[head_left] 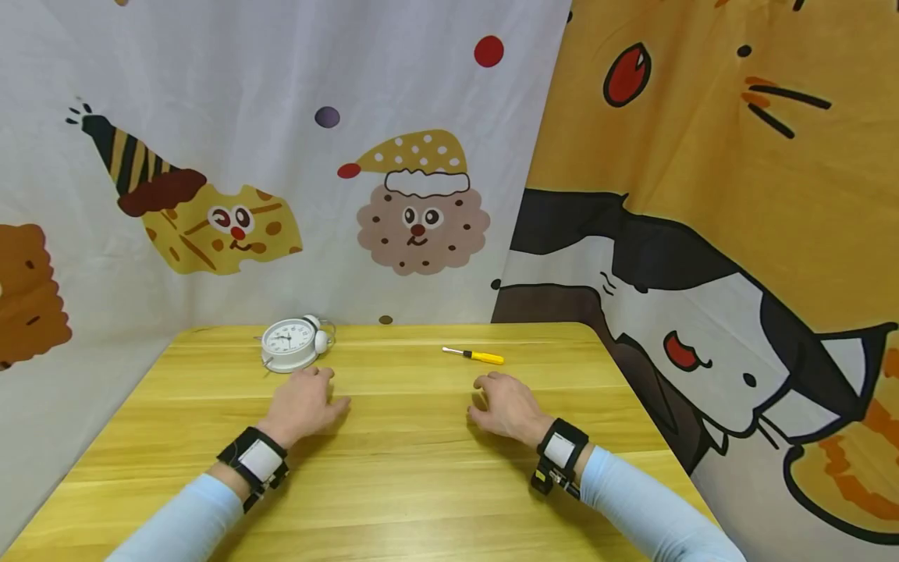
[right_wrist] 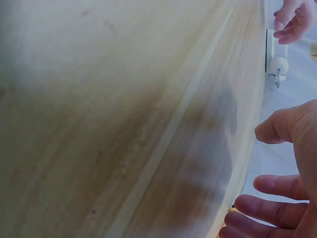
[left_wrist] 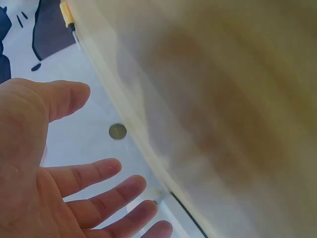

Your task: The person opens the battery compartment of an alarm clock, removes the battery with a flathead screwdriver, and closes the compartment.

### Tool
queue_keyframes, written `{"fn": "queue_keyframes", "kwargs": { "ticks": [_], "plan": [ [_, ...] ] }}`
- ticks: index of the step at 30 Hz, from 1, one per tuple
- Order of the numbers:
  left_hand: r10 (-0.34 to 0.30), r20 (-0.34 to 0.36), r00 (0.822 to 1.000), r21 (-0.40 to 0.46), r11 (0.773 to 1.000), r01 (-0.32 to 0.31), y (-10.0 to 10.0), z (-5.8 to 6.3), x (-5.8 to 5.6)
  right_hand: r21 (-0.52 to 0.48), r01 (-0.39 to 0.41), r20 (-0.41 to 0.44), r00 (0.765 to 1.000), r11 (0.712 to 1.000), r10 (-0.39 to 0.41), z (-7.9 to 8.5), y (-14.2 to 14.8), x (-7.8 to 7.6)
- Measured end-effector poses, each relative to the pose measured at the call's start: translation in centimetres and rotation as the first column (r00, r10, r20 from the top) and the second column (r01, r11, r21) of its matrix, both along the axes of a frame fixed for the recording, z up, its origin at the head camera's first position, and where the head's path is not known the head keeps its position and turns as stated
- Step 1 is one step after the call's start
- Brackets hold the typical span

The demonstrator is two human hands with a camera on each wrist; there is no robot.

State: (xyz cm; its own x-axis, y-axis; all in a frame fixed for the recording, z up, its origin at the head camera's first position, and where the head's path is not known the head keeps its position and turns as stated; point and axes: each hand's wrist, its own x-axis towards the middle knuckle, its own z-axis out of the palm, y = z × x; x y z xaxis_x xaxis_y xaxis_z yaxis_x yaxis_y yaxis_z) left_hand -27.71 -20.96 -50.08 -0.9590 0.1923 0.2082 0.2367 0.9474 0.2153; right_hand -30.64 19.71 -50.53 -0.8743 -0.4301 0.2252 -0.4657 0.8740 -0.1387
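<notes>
A white twin-bell alarm clock lies tilted back, dial upward, at the far left of the wooden table. Just in front of it is my left hand, fingers spread and holding nothing. Toward the back right lies a screwdriver with a yellow handle and a metal shaft that points left. My right hand hovers nearer to me than the screwdriver, its fingers relaxed and apart from it. In the left wrist view, the thumb and fingers are loosely extended. The right wrist view shows similarly relaxed fingers.
The wooden table has rounded far corners. Behind it hangs a white curtain with cartoon prints, and to the right an orange one with cat drawings. Black straps with small devices sit on both wrists.
</notes>
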Motion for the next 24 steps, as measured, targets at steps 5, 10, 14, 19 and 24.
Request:
{"fn": "queue_keyframes", "kwargs": {
  "ticks": [5,10,14,19,24],
  "plan": [
    [0.022,-0.020,1.000,-0.027,0.999,-0.023,-1.0,1.0,-0.8,-0.004,-0.004,0.010,1.000,1.000,0.004,0.0,-0.1,0.1],
    [0.023,-0.061,0.998,-0.056,0.998,-0.027,-2.1,1.8,-1.5,-0.007,-0.010,0.017,1.000,1.000,0.010,0.1,-0.1,0.2],
    [0.022,-0.065,0.998,-0.044,0.999,-0.025,-3.0,2.1,-2.2,-0.008,-0.011,0.018,1.000,1.000,0.012,0.1,-0.1,0.2],
    [0.025,-0.071,0.997,-0.020,0.999,-0.026,-3.7,2.4,-3.2,-0.001,-0.017,0.026,1.000,1.000,0.017,0.3,-0.3,0.3],
    [0.037,-0.099,0.994,-0.011,0.999,-0.038,-4.4,2.4,-4.2,0.002,-0.015,0.044,0.999,1.000,0.015,0.5,-0.4,0.5]
  ]
}}
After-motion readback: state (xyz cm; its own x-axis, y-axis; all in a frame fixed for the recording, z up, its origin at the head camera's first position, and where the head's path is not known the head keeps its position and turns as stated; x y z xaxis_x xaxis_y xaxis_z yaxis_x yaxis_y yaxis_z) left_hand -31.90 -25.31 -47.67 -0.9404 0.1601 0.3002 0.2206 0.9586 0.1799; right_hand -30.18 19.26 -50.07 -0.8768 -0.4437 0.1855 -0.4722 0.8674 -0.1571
